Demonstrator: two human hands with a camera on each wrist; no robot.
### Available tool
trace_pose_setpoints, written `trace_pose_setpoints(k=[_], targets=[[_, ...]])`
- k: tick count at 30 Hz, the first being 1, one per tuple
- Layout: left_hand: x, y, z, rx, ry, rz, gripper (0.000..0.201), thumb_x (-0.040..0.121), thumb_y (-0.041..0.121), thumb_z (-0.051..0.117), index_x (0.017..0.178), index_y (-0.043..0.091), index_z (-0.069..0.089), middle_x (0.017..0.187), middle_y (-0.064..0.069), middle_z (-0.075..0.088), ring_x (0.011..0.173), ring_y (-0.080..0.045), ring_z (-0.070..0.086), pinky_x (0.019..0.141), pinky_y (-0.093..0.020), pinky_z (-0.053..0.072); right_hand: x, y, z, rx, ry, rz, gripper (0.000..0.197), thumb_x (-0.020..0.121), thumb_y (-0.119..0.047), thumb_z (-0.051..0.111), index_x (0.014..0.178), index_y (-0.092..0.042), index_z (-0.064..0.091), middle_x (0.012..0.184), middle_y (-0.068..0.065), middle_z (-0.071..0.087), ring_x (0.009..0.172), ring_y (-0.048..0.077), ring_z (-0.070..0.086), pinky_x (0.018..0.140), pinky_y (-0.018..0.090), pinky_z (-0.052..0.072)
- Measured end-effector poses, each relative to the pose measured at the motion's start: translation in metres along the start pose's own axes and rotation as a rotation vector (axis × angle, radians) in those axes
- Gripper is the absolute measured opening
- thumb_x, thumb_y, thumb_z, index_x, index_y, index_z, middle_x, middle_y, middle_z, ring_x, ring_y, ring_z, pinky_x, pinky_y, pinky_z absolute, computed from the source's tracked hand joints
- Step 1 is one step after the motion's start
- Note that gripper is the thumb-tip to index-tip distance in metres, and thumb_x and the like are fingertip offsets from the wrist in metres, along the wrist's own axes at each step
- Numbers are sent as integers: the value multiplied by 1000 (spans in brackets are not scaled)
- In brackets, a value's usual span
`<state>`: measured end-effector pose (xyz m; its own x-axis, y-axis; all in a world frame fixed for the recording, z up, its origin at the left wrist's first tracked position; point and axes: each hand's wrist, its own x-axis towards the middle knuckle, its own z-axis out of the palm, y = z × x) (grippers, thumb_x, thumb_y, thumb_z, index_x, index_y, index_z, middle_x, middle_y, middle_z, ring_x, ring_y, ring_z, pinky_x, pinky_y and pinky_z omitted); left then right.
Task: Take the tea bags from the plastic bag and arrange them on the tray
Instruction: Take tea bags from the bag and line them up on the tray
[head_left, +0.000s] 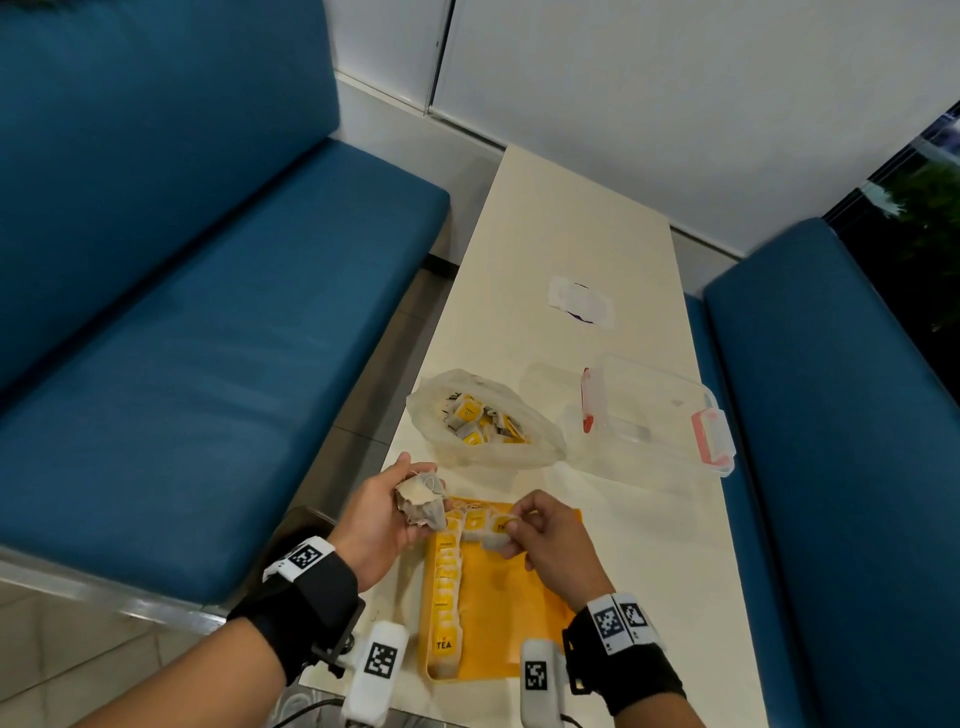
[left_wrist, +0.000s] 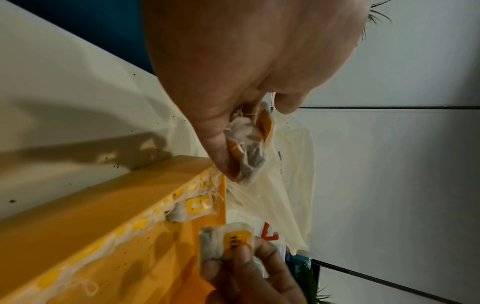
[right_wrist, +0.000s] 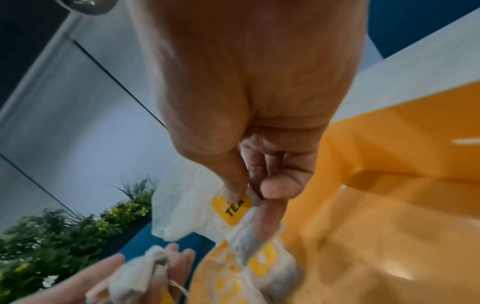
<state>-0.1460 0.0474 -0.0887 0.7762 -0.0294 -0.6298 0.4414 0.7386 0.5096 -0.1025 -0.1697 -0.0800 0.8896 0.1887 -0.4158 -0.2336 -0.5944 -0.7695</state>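
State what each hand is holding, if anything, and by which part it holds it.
The left hand grips a small bunch of tea bags around their paper pouches. The right hand pinches a single tea bag at its yellow TEA tag, over the tray.

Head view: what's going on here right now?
A person is moving tea bags from the crumpled clear plastic bag onto the shallow orange plastic tray. The left hand holds a small bunch of paper tea bags above the tray's far left corner. The right hand pinches one yellow-tagged tea bag over the tray's far edge. A row of tea bags already lines the tray's left side; more remain in the bag.
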Motion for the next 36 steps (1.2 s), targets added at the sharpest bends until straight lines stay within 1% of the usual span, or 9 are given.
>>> trace_pose_setpoints(k=[3, 8, 10, 14, 18, 23, 28, 32, 36], targets=[[0, -3, -1, 6, -5, -4, 44, 105, 36, 45, 126, 1, 63, 123, -22, 61, 89, -31, 71, 83, -44, 59, 2, 14, 6, -6, -33, 57, 6, 95, -5, 59, 92, -9, 57, 66, 12, 70, 53, 11, 64, 47, 21, 44], [0, -7, 1, 12, 0, -12, 41, 104, 34, 49, 125, 3, 65, 138, -23, 55, 104, -33, 66, 91, -48, 56, 9, 24, 21, -14, -45, 97, 6, 94, -6, 62, 93, -11, 58, 62, 5, 70, 51, 11, 65, 45, 17, 43], [1, -8, 1, 11, 5, -18, 43, 104, 36, 48, 127, 2, 64, 131, -26, 59, 100, -32, 67, 93, -48, 55, 13, 26, 27, 6, -37, 114, 7, 92, -6, 63, 92, -12, 59, 63, 6, 70, 49, 11, 64, 43, 20, 42], [1, -8, 0, 22, 15, -20, 47, 105, 40, 46, 127, 2, 63, 113, -21, 65, 91, -30, 70, 94, -49, 54, 19, 30, 37, 58, -4, 144, 11, 89, 1, 63, 88, -11, 62, 67, 12, 70, 50, 15, 63, 43, 26, 43], [0, -9, 0, 30, 17, -22, 46, 105, 40, 45, 125, 3, 65, 115, -22, 65, 97, -32, 69, 96, -50, 54, 23, 31, 42, 15, 81, 153, 21, 85, 3, 63, 81, -17, 65, 71, 7, 71, 63, 20, 66, 52, 30, 47], [-1, -8, 0, 28, 26, -18, 45, 106, 39, 45, 126, 3, 64, 116, -21, 65, 94, -30, 69, 84, -44, 59, 25, 33, 46, -38, 171, 132, 20, 84, -7, 72, 77, -24, 66, 79, 2, 73, 68, 17, 66, 61, 32, 55], [0, -7, 0, 35, 29, -15, 46, 106, 38, 45, 125, 2, 64, 115, -22, 64, 91, -31, 69, 83, -44, 59, 29, 33, 50, 48, 209, 193, 10, 86, -5, 71, 82, -13, 66, 76, 9, 72, 61, 20, 68, 52, 29, 53], [1, -8, -1, 36, 21, -18, 48, 106, 39, 42, 126, 1, 63, 115, -23, 64, 93, -32, 69, 92, -48, 55, 31, 34, 53, 93, 223, 213, 10, 86, -4, 72, 83, -12, 66, 85, 16, 73, 64, 22, 69, 50, 24, 53], [2, -9, -3, 43, 23, -18, 51, 107, 41, 40, 127, 0, 63, 117, -24, 65, 99, -34, 68, 96, -52, 53, 32, 33, 58, 116, 228, 228, 6, 85, -4, 71, 87, -9, 68, 82, 14, 74, 66, 27, 73, 62, 37, 62]])
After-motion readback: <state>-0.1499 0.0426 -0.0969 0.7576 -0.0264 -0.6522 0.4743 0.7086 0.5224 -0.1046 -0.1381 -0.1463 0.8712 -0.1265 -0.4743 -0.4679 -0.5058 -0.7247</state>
